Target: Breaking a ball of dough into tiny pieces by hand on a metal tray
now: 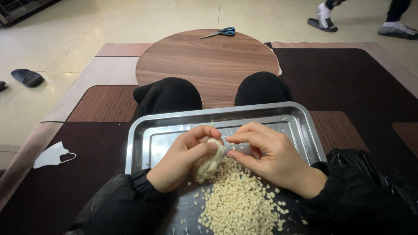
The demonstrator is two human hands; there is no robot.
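Head camera looks down over a dark brown rug (357,87) with paler striped panels, spread on a cream tiled floor. On the rug, past the person's black-clad knees (261,89), sits a round wooden board (209,56), and a pair of blue-handled scissors (220,32) lies at its far edge. A steel tray (139,139) rests across the person's lap, its far rim just below the knees.

Toward the tray's near edge, right of the middle, a heap of small pale bits (239,204) is piled up, with a few strays scattered around it. Above the heap, near the middle of the tray, the left hand (183,159) is curled around a lump of pale dough (209,163), thumb and fingers gripping it from the left. The right hand (270,156) meets it from the other side, its thumb and forefinger pinched together at the top of the lump, the other fingers folded under. Both wrists come out of black sleeves.

Off the rug's left side a dark slipper (27,77) lies on the tiles, and a white face mask (52,154) lies at the rug's left border. At the far right corner of the floor, another person's feet in white socks and sandals (322,19) stand on the tiles.
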